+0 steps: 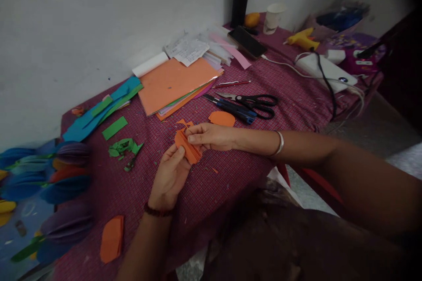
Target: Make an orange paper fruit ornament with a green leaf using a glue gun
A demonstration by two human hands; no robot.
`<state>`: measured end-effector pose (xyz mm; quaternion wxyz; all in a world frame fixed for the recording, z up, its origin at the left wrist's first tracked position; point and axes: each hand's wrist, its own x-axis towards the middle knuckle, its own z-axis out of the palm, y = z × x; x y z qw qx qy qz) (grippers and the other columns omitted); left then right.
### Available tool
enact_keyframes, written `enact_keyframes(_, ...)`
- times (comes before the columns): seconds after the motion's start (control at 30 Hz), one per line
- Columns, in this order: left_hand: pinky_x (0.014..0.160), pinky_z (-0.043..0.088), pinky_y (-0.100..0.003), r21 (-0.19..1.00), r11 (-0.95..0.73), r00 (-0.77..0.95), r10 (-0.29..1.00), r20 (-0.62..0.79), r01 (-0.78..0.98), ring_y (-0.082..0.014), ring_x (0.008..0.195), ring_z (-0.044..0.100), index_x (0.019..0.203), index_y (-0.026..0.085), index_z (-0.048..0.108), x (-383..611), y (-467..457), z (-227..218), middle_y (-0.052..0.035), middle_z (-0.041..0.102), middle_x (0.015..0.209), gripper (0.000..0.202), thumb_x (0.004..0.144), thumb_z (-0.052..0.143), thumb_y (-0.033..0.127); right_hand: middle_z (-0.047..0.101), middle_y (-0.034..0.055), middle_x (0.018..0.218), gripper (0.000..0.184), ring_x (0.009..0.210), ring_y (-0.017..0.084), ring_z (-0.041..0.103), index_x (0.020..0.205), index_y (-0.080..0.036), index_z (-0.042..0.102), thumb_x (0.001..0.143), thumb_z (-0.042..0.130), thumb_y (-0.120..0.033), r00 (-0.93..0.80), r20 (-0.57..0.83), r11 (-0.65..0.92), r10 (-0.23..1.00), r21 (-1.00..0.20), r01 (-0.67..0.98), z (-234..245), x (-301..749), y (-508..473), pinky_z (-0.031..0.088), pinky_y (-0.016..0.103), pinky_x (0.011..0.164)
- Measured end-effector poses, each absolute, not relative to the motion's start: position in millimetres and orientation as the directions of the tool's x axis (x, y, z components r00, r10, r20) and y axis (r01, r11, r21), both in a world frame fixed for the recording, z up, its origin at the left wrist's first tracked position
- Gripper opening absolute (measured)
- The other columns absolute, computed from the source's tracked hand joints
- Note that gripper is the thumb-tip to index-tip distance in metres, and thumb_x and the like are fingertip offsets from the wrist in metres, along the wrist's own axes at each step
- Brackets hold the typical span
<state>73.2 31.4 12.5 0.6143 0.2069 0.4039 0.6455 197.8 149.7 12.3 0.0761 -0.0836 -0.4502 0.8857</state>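
Note:
Between my two hands is a folded stack of orange paper pieces (193, 154), its layers showing along one edge. My left hand (169, 175) pinches it from below, thumb on top. From the right, my right hand (211, 136) grips its upper part between thumb and fingers; the fingertips are partly hidden. Just behind the hands lie orange paper scraps (184, 123) and a rounded orange cutout (222, 118). Another stack of orange cutouts (112, 239) rests at the table's near left.
Scissors (260, 102) and a box cutter (235, 109) lie beyond my right hand, near a pencil (232, 84). Coloured paper sheets (178, 81) are stacked at the back. A glue gun (303, 39), phone (247, 41) and cup (273, 18) stand farther right. Paper flowers (66, 184) crowd the left.

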Motion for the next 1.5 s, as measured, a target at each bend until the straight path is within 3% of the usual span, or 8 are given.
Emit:
enact_keyframes(0.07, 0.071, 0.056, -0.024, 0.758, 0.071, -0.172, 0.956, -0.236, -0.648, -0.0139, 0.077, 0.070, 0.092, 0.019, 0.074, 73, 32, 12, -0.0024, 0.076, 0.089, 0.019, 0.075, 0.080, 0.024, 0.062, -0.0032, 0.069, 0.048, 0.057, 0.006, 0.058, 0.086, -0.014, 0.056, 0.069, 0.081, -0.051, -0.969, -0.082, -0.583, 0.234, -0.809, -0.072, 12, 197, 149, 0.045, 0.017, 0.050)
enact_keyframes(0.2, 0.079, 0.057, -0.025, 0.735, 0.034, -0.196, 0.955, -0.224, -0.677, -0.0147, 0.086, 0.071, 0.094, 0.020, 0.075, 73, 33, 11, -0.0028, 0.077, 0.099, 0.019, 0.075, 0.079, 0.022, 0.056, -0.0068, 0.067, 0.035, 0.050, 0.004, 0.048, 0.094, -0.018, 0.052, 0.077, 0.077, -0.035, -0.908, -0.021, -0.515, 0.418, -0.829, -0.218, 10, 194, 142, 0.037, 0.015, 0.044)
enact_keyframes(0.33, 0.087, 0.055, -0.027, 0.739, 0.016, -0.180, 0.966, -0.185, -0.673, -0.0141, 0.088, 0.071, 0.093, 0.020, 0.075, 73, 33, 9, -0.0031, 0.077, 0.101, 0.016, 0.077, 0.078, 0.021, 0.052, -0.0092, 0.066, 0.042, 0.048, 0.006, 0.041, 0.108, -0.022, 0.047, 0.078, 0.075, -0.030, -0.866, 0.068, -0.416, 0.495, -0.857, -0.305, 11, 194, 138, 0.032, 0.017, 0.044)
enact_keyframes(0.43, 0.089, 0.056, -0.029, 0.752, 0.021, -0.174, 0.968, -0.179, -0.659, -0.0148, 0.088, 0.071, 0.092, 0.020, 0.075, 72, 32, 8, -0.0030, 0.077, 0.098, 0.015, 0.078, 0.077, 0.023, 0.049, -0.0065, 0.065, 0.029, 0.053, 0.006, 0.042, 0.088, -0.018, 0.051, 0.082, 0.069, -0.040, -0.888, 0.069, -0.366, 0.454, -0.894, -0.257, 16, 197, 138, 0.033, 0.018, 0.047)
enact_keyframes(0.63, 0.092, 0.055, -0.031, 0.753, 0.029, -0.181, 0.964, -0.195, -0.657, -0.0153, 0.092, 0.071, 0.093, 0.021, 0.074, 72, 31, 7, -0.0018, 0.076, 0.101, 0.016, 0.078, 0.078, 0.022, 0.048, -0.0058, 0.061, 0.048, 0.054, 0.006, 0.043, 0.071, -0.016, 0.049, 0.075, 0.072, -0.057, -0.927, 0.080, -0.280, 0.366, -0.941, -0.192, 25, 200, 141, 0.035, 0.020, 0.051)
enact_keyframes(1.0, 0.085, 0.056, -0.028, 0.749, 0.042, -0.180, 0.960, -0.213, -0.661, -0.0153, 0.089, 0.070, 0.096, 0.021, 0.074, 72, 32, 8, -0.0019, 0.077, 0.100, 0.020, 0.076, 0.078, 0.022, 0.047, -0.0059, 0.062, 0.042, 0.054, 0.005, 0.042, 0.072, -0.014, 0.050, 0.079, 0.072, -0.050, -0.936, 0.067, -0.316, 0.345, -0.931, -0.183, 22, 200, 142, 0.035, 0.020, 0.052)
enact_keyframes(1.17, 0.089, 0.055, -0.029, 0.751, 0.057, -0.182, 0.956, -0.231, -0.658, -0.0159, 0.093, 0.070, 0.096, 0.021, 0.074, 73, 32, 9, -0.0029, 0.076, 0.103, 0.021, 0.075, 0.079, 0.022, 0.049, -0.0051, 0.066, 0.045, 0.057, 0.006, 0.044, 0.080, -0.014, 0.055, 0.078, 0.069, -0.057, -0.933, 0.029, -0.371, 0.359, -0.913, -0.171, 21, 200, 141, 0.036, 0.021, 0.053)
enact_keyframes(1.5, 0.086, 0.055, -0.025, 0.747, 0.061, -0.169, 0.959, -0.227, -0.662, -0.0138, 0.088, 0.070, 0.094, 0.020, 0.074, 74, 33, 11, -0.0009, 0.077, 0.098, 0.023, 0.073, 0.082, 0.024, 0.048, -0.0057, 0.066, 0.041, 0.059, 0.006, 0.043, 0.075, -0.014, 0.054, 0.076, 0.074, -0.050, -0.938, 0.028, -0.357, 0.346, -0.921, -0.159, 20, 200, 143, 0.034, 0.020, 0.056)
